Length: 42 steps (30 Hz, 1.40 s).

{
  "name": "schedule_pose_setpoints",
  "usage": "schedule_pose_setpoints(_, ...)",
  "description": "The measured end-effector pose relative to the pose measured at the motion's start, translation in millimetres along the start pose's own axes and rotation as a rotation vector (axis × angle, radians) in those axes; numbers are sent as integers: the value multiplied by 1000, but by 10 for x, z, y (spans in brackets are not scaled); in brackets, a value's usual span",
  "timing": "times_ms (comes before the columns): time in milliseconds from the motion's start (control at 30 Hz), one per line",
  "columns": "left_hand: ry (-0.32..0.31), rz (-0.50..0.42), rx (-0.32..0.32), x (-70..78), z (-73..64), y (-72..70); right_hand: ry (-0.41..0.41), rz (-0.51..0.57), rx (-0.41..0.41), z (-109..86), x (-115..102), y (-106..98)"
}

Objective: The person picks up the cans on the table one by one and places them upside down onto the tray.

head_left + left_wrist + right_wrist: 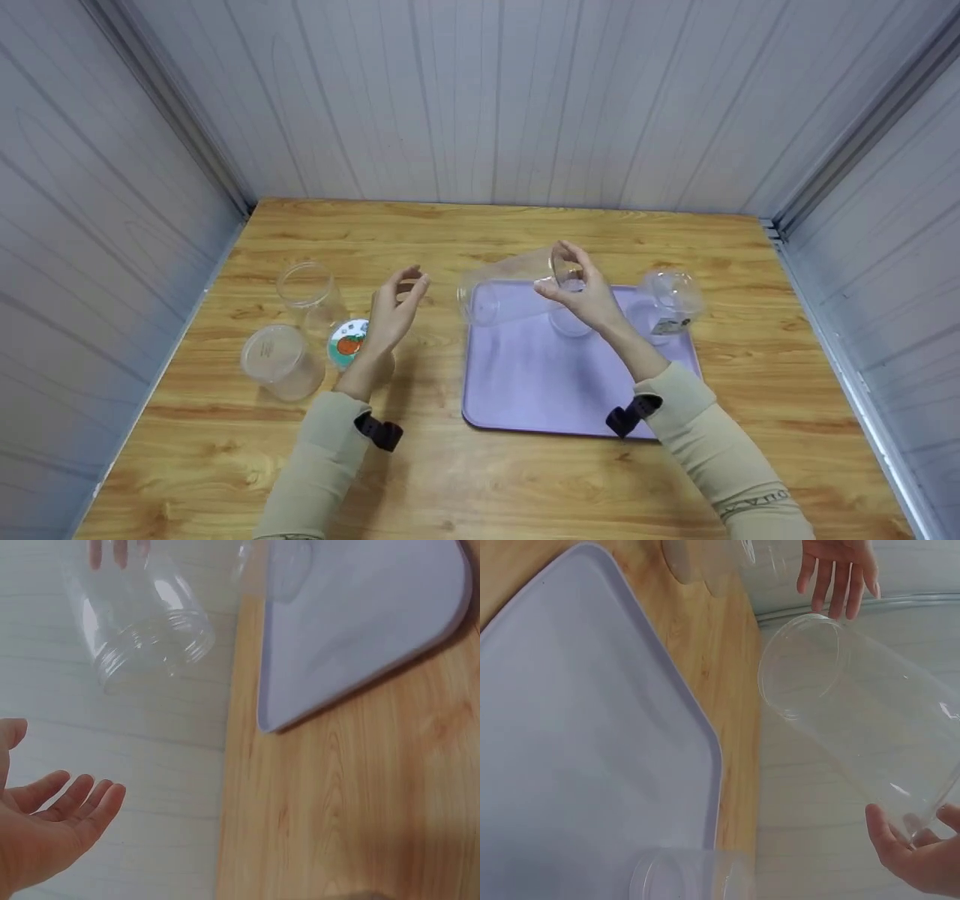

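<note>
My right hand (589,296) grips a clear plastic jar (510,289) by one end, thumb on the near side and fingers on the far side. The jar is tilted on its side above the tray, its open threaded mouth (154,649) facing left. My left hand (392,311) is in the air left of the jar, fingers loosely bent and holding nothing. In the right wrist view, the left fingertips (832,585) appear close to the jar's mouth; whether they touch it I cannot tell. Below the right hand, a clear container (570,322) stands on the purple tray (540,390).
Another clear jar (673,296) with a small label is at the tray's right side. Left on the wooden table (480,480) are an open clear jar (307,289), a jar with a pale top (277,360) and one with a printed orange-and-green lid (347,343), partly behind the left wrist.
</note>
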State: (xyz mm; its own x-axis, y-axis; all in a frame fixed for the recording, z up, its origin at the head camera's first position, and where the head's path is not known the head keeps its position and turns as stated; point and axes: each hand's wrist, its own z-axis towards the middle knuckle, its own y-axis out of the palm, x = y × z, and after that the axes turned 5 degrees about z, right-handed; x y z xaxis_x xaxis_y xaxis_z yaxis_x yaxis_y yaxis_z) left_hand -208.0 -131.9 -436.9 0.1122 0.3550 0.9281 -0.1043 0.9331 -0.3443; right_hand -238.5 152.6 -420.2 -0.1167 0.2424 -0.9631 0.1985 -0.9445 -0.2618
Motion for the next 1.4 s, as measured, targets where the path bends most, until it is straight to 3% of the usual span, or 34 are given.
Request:
schedule_pose_setpoints(167, 2, 71, -53, -98, 60, -75, -23, -39, -2, 28, 25, 46)
schedule_pose_setpoints(333, 23, 149, -63, -119, 70, -148, -46, -101, 7, 63, 49, 88)
schedule_pose_setpoints(700, 88, 435, -90, -194, 36, -250, -101, -243, 13, 170, 139, 127)
schedule_pose_setpoints(1033, 112, 876, -80, -245, -45, -281, -98, -326, 2, 239, 182, 165)
schedule_pose_setpoints(1167, 73, 966, -117, -251, -101, -295, -101, -375, -1, 262, 195, 174)
schedule_pose_setpoints(1400, 0, 989, -180, -244, -162, -347, -105, -448, -25, 300, 193, 210)
